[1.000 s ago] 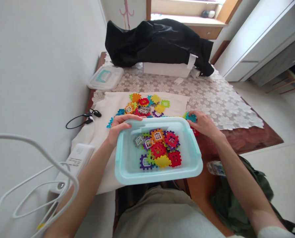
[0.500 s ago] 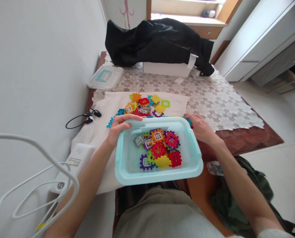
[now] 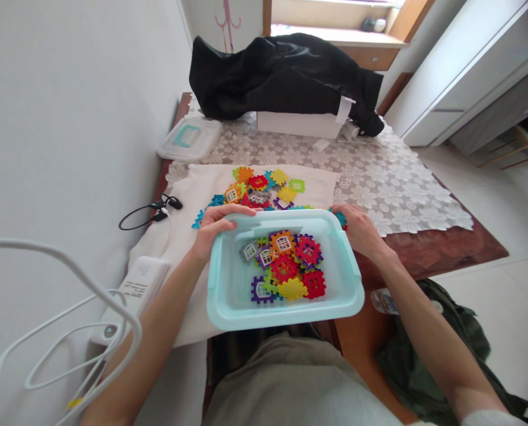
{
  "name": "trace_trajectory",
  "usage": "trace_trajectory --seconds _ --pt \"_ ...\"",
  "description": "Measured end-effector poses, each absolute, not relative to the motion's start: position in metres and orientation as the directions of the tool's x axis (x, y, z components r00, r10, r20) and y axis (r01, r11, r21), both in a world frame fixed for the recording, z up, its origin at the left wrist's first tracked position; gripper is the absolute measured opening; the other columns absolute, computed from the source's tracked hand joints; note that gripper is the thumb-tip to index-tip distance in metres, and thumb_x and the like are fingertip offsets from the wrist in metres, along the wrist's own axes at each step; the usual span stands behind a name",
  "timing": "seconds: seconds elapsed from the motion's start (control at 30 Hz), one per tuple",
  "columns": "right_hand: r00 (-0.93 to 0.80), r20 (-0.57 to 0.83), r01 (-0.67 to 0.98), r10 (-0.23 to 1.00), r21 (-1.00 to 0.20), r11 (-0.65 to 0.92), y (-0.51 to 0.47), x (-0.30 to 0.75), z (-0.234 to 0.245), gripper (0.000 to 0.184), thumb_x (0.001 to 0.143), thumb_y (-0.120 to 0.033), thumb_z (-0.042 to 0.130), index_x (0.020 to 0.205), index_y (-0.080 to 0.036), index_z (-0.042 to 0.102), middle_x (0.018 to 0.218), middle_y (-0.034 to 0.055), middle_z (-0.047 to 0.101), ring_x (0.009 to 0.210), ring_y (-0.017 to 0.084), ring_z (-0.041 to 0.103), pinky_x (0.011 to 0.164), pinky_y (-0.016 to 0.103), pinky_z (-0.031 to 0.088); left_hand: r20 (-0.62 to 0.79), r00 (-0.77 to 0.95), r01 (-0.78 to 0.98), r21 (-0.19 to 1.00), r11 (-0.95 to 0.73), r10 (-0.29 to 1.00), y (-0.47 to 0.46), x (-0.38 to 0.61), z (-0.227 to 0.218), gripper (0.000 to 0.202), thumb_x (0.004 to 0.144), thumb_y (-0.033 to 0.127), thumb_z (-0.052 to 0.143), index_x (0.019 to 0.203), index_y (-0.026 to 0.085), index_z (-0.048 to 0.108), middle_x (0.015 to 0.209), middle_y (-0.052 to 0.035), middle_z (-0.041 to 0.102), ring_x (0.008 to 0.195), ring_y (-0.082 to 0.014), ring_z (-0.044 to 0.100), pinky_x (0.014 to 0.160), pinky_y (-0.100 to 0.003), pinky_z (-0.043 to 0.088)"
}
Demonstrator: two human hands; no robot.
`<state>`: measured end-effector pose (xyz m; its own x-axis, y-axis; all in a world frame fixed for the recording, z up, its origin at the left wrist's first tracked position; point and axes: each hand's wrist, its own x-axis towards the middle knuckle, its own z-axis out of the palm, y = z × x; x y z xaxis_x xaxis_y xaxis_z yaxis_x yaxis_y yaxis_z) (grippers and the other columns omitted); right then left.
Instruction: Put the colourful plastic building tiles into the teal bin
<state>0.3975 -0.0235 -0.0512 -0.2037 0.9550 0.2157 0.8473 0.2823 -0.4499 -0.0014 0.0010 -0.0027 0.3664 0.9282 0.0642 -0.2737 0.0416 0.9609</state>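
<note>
A light turquoise plastic tub is tilted towards me at the table's near edge. In it lies a loose heap of toothed plastic building tiles in red, yellow, purple, orange, green and grey, some with window lattices. My left hand grips the tub's far left corner, thumb on the rim. Beyond the far right corner is my right hand, its fingers curled over a blue building tile; the tub rim partly hides that grip. More building tiles are scattered on a white cloth behind the tub.
A clear lid with a turquoise handle lies at the back left. Black earphones and a white power strip with looping cables are on the left. Black fabric covers a white box. A dark green bag sits at lower right.
Hardly anything differs. My right hand has shifted very slightly at the tub's far right corner; my left hand and the tub stay in place.
</note>
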Motion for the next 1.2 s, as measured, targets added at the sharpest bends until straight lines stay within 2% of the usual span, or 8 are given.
trace_trajectory --seconds 0.27,0.5,0.73,0.97,1.1,1.2 --pt "-0.305 0.150 0.841 0.940 -0.421 0.340 -0.036 0.392 -0.040 0.020 0.096 -0.023 0.061 0.116 -0.026 0.064 0.133 0.0139 0.077 0.119 0.038 0.072 0.105 0.055 0.058 0.061 0.357 -0.275 0.960 0.042 0.932 0.000 -0.001 -0.003 0.041 0.069 0.022 0.069 0.101 0.015 0.093 0.111 -0.0145 0.089 0.109 -0.0375 0.084 0.094 -0.043 0.067" --pt "-0.317 0.099 0.863 0.943 -0.382 0.330 -0.038 0.387 -0.033 0.018 0.097 -0.020 0.056 0.113 -0.024 0.065 0.123 0.0161 0.077 0.119 0.038 0.073 0.101 0.053 0.059 0.067 0.357 -0.267 0.963 0.033 0.932 0.001 -0.001 -0.002 0.040 0.069 0.023 0.069 0.100 0.017 0.094 0.109 -0.0121 0.090 0.102 -0.0345 0.084 0.090 -0.041 0.067" --pt "-0.382 0.060 0.842 0.922 -0.389 0.374 -0.044 0.388 -0.030 0.029 0.097 -0.018 0.058 0.124 -0.025 0.067 0.135 0.0141 0.075 0.131 0.039 0.068 0.111 0.057 0.057 0.079 0.366 -0.270 0.963 0.025 0.927 0.001 0.000 -0.003 0.041 0.069 0.025 0.069 0.101 0.017 0.094 0.109 -0.0122 0.090 0.105 -0.0347 0.084 0.094 -0.041 0.065" --pt "-0.316 0.089 0.856 0.944 -0.403 0.325 -0.040 0.388 -0.033 0.020 0.096 -0.019 0.057 0.114 -0.024 0.066 0.118 0.0141 0.077 0.117 0.036 0.072 0.100 0.050 0.059 0.091 0.363 -0.277 0.961 0.014 0.927 0.001 0.000 -0.002 0.040 0.069 0.023 0.069 0.100 0.016 0.094 0.107 -0.0116 0.090 0.099 -0.0339 0.084 0.089 -0.039 0.066" --pt "-0.250 0.128 0.864 0.960 -0.418 0.281 -0.037 0.389 -0.033 0.020 0.093 -0.017 0.059 0.111 -0.024 0.064 0.120 0.0141 0.077 0.116 0.035 0.072 0.101 0.047 0.058 0.093 0.366 -0.278 0.960 0.014 0.926 0.001 0.000 -0.002 0.041 0.069 0.022 0.069 0.101 0.016 0.094 0.111 -0.0117 0.090 0.105 -0.0323 0.084 0.094 -0.036 0.065" --pt "-0.224 0.077 0.889 0.971 -0.392 0.236 -0.036 0.387 -0.029 0.021 0.094 -0.019 0.059 0.113 -0.022 0.064 0.117 0.0159 0.076 0.115 0.037 0.071 0.100 0.049 0.057 0.096 0.368 -0.283 0.959 0.013 0.925 0.001 0.000 -0.003 0.042 0.069 0.022 0.069 0.102 0.016 0.094 0.112 -0.0117 0.090 0.107 -0.0321 0.084 0.096 -0.036 0.064"
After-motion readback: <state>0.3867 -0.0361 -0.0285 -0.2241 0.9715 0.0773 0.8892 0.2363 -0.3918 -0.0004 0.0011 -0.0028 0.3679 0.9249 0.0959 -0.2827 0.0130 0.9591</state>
